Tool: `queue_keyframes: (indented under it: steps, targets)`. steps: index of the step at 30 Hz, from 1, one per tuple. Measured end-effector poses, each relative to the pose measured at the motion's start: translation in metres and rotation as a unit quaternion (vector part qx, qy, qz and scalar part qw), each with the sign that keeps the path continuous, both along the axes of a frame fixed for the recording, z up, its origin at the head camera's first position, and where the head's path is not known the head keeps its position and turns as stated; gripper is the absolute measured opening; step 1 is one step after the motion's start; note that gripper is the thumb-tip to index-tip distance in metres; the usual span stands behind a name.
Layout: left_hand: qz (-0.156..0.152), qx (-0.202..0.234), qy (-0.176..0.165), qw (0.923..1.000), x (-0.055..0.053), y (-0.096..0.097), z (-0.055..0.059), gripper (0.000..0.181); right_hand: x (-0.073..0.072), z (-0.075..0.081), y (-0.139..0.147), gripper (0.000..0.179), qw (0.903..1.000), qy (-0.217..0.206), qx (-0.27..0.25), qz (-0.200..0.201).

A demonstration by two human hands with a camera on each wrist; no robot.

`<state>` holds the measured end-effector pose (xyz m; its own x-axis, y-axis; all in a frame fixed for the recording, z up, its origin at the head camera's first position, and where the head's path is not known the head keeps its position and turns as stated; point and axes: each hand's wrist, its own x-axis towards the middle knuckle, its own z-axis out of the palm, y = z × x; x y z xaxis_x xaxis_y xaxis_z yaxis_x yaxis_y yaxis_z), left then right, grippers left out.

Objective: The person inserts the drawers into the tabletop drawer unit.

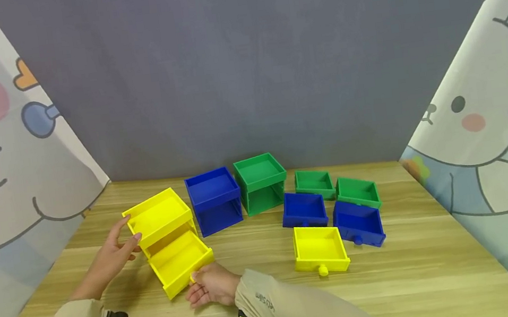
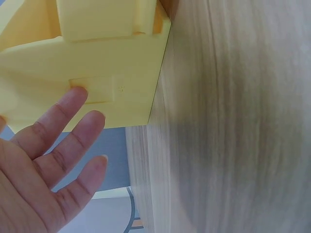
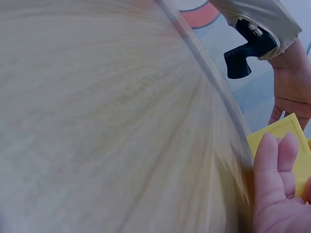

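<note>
A small yellow cabinet (image 1: 159, 214) with a tray top stands at the left of the table. A yellow drawer (image 1: 179, 259) sticks far out of its lower slot. My left hand (image 1: 112, 257) holds the cabinet's upper left side between thumb and index finger. In the left wrist view, a fingertip touches the yellow side panel (image 2: 131, 82), while the other fingers stay fairly straight. My right hand (image 1: 215, 285) pinches the knob at the drawer's front, which is mostly covered by the fingers. The right wrist view shows its fingers beside the yellow front (image 3: 277, 128).
A blue cabinet (image 1: 212, 188) and a green cabinet (image 1: 260, 172) stand right of the yellow one, their lower slots without drawers. Farther right lie a yellow drawer (image 1: 319, 246), two blue drawers (image 1: 358, 225) and two green drawers (image 1: 358, 193). A grey cloth wall (image 1: 243, 74) rises behind the table.
</note>
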<state>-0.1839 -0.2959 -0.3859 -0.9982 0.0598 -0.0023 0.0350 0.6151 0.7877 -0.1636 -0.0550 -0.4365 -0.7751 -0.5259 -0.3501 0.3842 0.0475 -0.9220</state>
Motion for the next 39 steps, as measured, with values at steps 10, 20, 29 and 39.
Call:
queue_keyframes:
  steps: [10,20,29,39]
  targets:
    - [-0.003,0.010,0.007,0.9999,-0.001,-0.002,-0.001,0.071,-0.003,-0.004,0.000,0.022,0.9997,0.008,0.001,-0.021]
    - [0.005,0.003,0.031,0.9995,0.004,-0.010,-0.002,0.066,-0.002,-0.005,-0.008,0.022,0.9996,0.011,-0.006,-0.024]
    - [0.009,0.006,0.020,0.9997,0.002,-0.006,-0.001,0.068,-0.005,-0.003,-0.009,0.022,0.9996,0.012,-0.005,-0.025]
    - [0.010,0.005,0.019,0.9997,0.000,0.000,-0.001,0.066,-0.008,-0.003,-0.008,0.022,0.9994,0.010,0.001,-0.033]
